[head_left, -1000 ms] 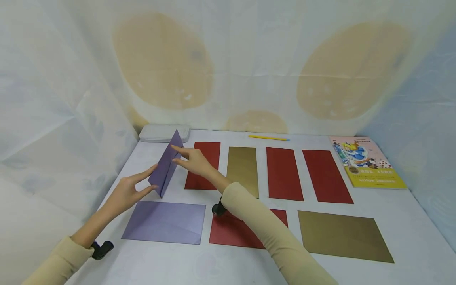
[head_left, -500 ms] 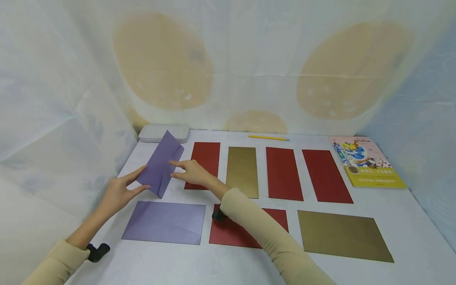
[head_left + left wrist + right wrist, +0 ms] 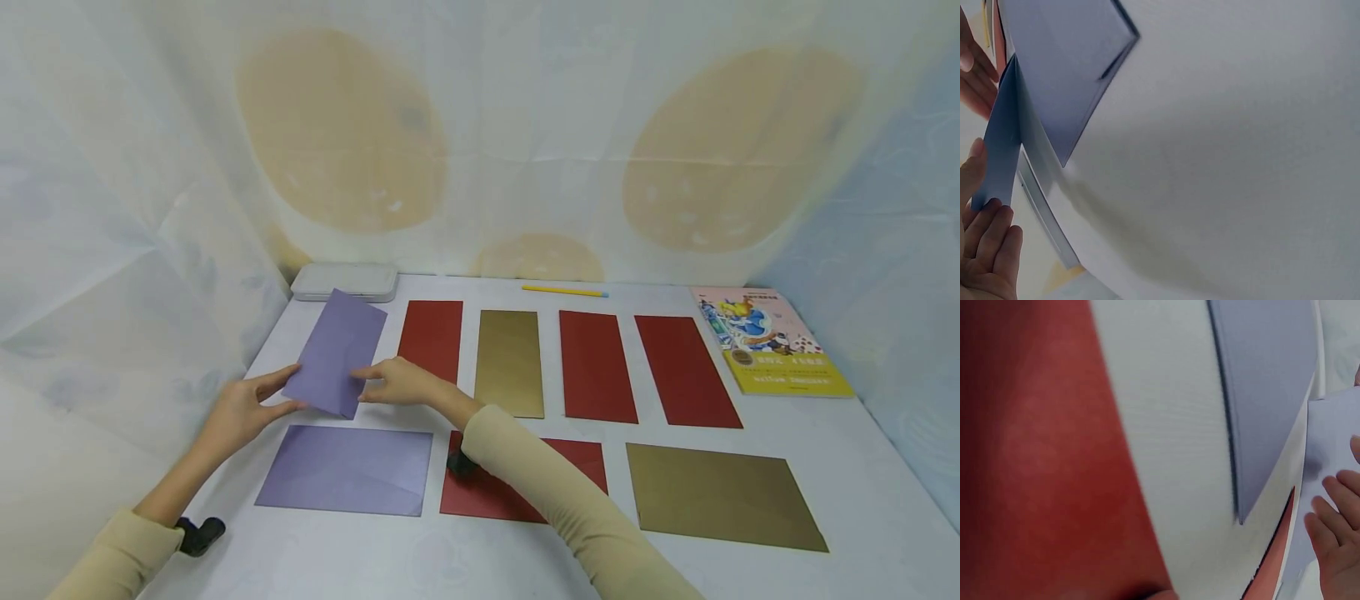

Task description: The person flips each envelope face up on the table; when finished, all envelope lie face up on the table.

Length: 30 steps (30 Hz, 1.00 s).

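A purple envelope [image 3: 337,350] leans at a low tilt over the table's left part, its plain face up. My left hand [image 3: 240,412] pinches its lower left edge between thumb and fingers; the left wrist view shows the thumb and fingertips at the raised envelope [image 3: 1000,150]. At its right edge is my right hand [image 3: 401,382], index fingertip over the face. In the right wrist view this hand's fingers [image 3: 1329,515] lie loosely extended beside the envelope [image 3: 1332,434]. A second purple envelope [image 3: 348,471] lies flat just in front.
Red envelopes [image 3: 435,333] [image 3: 598,367] [image 3: 687,371] and a gold one [image 3: 510,358] lie in the back row. In front are another red one [image 3: 487,504], partly under my right forearm, and a gold one [image 3: 723,496]. A grey case [image 3: 367,286], pencil [image 3: 564,291] and book [image 3: 772,342] lie behind.
The purple envelope has gone from nearly upright, seam side showing, to a low tilt with its plain face up. My left hand has moved left and down; my right hand has come down its right edge.
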Each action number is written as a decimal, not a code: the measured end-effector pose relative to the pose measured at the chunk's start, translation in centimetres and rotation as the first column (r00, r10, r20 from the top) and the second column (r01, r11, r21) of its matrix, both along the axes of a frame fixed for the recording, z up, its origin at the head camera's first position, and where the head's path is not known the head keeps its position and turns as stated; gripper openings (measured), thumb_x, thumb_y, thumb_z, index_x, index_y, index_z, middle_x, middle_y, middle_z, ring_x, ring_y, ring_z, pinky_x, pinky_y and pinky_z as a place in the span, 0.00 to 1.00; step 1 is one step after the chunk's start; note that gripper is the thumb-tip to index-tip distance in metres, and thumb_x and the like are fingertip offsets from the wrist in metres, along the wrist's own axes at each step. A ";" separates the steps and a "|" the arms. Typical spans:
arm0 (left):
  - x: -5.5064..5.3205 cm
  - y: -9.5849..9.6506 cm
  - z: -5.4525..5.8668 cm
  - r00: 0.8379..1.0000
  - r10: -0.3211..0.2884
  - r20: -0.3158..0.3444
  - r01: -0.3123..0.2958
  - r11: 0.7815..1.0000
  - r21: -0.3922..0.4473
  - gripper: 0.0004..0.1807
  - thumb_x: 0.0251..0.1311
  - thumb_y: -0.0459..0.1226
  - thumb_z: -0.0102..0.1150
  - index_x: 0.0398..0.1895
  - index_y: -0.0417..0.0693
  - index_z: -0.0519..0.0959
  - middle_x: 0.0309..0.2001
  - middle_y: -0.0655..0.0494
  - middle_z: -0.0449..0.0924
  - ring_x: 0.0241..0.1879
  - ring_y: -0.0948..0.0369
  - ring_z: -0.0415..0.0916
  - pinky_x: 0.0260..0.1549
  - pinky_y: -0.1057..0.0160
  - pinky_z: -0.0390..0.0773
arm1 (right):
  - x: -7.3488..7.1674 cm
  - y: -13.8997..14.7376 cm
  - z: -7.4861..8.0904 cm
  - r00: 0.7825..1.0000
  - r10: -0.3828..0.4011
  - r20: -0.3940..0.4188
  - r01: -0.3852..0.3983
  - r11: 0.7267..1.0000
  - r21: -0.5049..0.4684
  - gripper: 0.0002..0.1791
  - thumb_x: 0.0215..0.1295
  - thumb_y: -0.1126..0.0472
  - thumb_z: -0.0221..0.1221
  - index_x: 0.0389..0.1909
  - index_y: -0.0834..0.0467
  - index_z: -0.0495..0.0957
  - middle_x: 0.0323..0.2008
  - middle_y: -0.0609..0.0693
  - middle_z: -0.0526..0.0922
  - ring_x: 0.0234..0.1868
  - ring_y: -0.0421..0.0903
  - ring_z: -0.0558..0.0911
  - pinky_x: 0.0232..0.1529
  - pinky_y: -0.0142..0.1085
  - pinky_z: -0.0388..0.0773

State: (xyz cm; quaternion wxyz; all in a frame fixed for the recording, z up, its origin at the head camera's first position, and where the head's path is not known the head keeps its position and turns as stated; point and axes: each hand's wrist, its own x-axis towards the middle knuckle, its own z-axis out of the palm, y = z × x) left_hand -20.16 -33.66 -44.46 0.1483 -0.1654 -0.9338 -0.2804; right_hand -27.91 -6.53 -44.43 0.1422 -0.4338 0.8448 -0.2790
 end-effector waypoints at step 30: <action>-1.6 -0.4 -1.5 0.986 -0.015 0.166 0.041 0.987 -0.155 0.34 0.49 0.47 0.73 0.56 0.37 0.78 0.51 0.33 0.76 0.51 0.39 0.75 0.43 0.44 0.76 | 0.3 0.2 -0.8 0.992 0.056 -0.112 -0.042 0.991 0.127 0.24 0.66 0.59 0.61 0.63 0.57 0.74 0.50 0.48 0.82 0.23 0.36 0.64 0.27 0.23 0.62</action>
